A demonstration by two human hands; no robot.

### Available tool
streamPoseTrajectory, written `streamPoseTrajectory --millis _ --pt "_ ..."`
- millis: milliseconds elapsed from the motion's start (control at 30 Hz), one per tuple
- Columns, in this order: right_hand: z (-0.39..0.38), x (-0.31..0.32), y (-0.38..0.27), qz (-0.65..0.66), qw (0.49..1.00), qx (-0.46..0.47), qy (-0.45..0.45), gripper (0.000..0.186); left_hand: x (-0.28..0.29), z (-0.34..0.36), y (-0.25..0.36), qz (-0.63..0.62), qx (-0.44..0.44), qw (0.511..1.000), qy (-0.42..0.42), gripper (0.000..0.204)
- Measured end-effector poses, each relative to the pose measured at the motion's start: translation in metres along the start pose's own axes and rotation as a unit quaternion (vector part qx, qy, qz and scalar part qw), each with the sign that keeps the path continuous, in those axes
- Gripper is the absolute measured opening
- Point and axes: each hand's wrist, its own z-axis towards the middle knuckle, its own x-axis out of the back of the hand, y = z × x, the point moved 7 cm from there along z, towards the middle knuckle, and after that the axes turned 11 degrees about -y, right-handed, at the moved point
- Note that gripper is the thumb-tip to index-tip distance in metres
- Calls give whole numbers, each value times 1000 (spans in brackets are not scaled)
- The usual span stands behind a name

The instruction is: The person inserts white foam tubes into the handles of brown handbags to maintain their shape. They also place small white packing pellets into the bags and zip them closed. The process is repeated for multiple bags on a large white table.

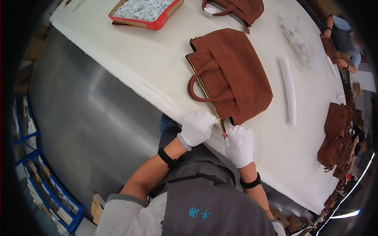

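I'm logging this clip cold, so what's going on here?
A gloved person is handling a brown handbag that lies on its side on a white-topped table. The left hand is at the gold zipper hardware, its exact grip hard to make out, while the right hand pinches a narrow brown tab beside it. A second brown bag and a red tray of small white pieces sit farther up the table.
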Motion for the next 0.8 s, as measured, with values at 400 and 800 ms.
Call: streamPoseTrajectory --millis 400,800 --pt "-17 -11 35 169 985 -34 4 14 6 3 -5 90 -31 994 -59 12" --pt "27 46 280 324 903 -195 202 62 70 64 -33 117 4 986 -122 45"
